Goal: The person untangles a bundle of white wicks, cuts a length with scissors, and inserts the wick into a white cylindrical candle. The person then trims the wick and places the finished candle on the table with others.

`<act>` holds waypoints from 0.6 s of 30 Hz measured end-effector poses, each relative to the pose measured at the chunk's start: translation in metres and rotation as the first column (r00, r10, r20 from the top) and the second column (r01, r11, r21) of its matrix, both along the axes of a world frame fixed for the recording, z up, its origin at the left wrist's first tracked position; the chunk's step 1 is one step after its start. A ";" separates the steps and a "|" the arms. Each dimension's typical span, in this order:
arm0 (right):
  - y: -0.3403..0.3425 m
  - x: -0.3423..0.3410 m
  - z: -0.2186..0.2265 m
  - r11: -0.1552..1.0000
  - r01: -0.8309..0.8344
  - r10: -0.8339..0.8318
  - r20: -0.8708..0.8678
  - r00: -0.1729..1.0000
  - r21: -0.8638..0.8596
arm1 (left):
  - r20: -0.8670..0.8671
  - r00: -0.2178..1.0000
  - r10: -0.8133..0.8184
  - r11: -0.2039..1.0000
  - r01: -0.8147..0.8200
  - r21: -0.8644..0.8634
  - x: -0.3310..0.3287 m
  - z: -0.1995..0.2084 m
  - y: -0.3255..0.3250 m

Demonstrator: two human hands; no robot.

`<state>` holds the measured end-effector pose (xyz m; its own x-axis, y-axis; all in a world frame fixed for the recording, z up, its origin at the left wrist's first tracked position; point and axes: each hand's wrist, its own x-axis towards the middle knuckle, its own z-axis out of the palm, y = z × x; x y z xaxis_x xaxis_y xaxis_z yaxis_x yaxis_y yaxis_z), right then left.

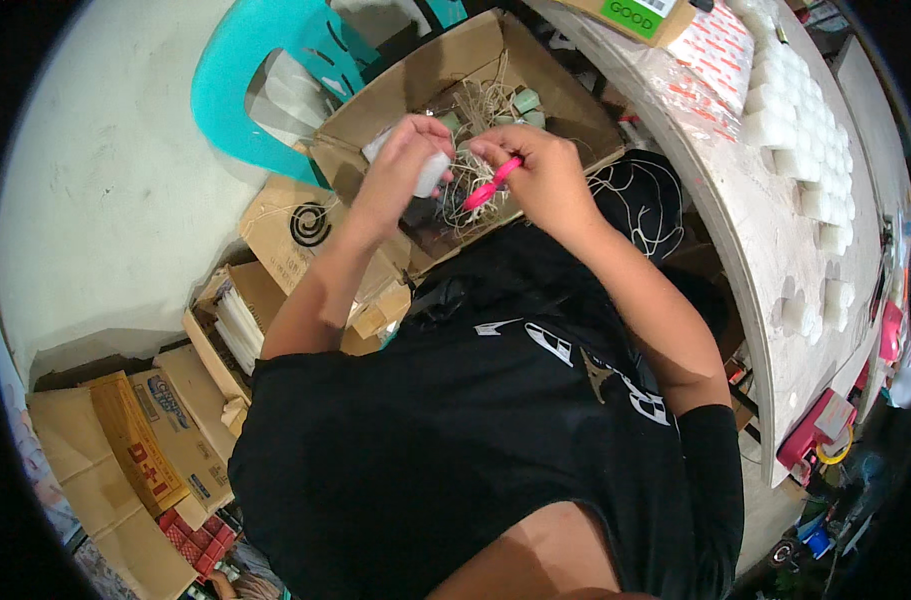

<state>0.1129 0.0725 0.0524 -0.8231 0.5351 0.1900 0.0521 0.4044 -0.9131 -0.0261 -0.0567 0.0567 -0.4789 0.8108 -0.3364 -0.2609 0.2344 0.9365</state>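
Looks smooth and plastic on the pink tool [481, 194], with similar plastic, faintly glossy, on the teal chair [225, 95]. Appears matt and waxy on the white block [431, 175]. Shows dull brown cardboard in the open box [563, 95], rough fibrous twine [485, 100], soft matt cloth in the black shirt [425, 450], scuffed dullness across the pale surface [760, 265].

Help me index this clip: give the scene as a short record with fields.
Left hand: holding a white block
Right hand: holding a pink looped tool, kind unclear
Below hands: open cardboard box with tangled string and pale green pieces
Right side: table bearing many white pieces
Left of box: turquoise chair, black coil
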 end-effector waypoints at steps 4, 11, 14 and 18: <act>0.014 -0.003 0.002 0.987 0.116 -0.100 0.136 0.986 -0.111 | -0.170 0.985 0.035 0.995 -0.050 -0.085 -0.026 -0.018 -0.001; 0.031 0.006 0.003 0.962 0.211 -0.168 0.230 0.958 -0.173 | -0.232 0.587 -0.776 0.505 0.357 -0.785 -0.002 -0.100 0.034; 0.032 0.010 -0.008 0.968 0.179 -0.142 0.203 0.969 -0.177 | -0.308 0.458 -0.834 0.495 0.374 -0.784 0.013 -0.149 0.056; 0.037 0.017 -0.013 0.975 0.183 -0.144 0.263 0.954 -0.129 | -0.575 0.390 -0.719 0.683 0.243 -0.689 0.002 -0.168 0.080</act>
<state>0.1302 0.1095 0.0398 -0.7326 0.6727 -0.1035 0.3404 0.2305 -0.9116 -0.0242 0.0234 -0.1114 -0.2882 0.8548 -0.4315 0.7872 0.4681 0.4015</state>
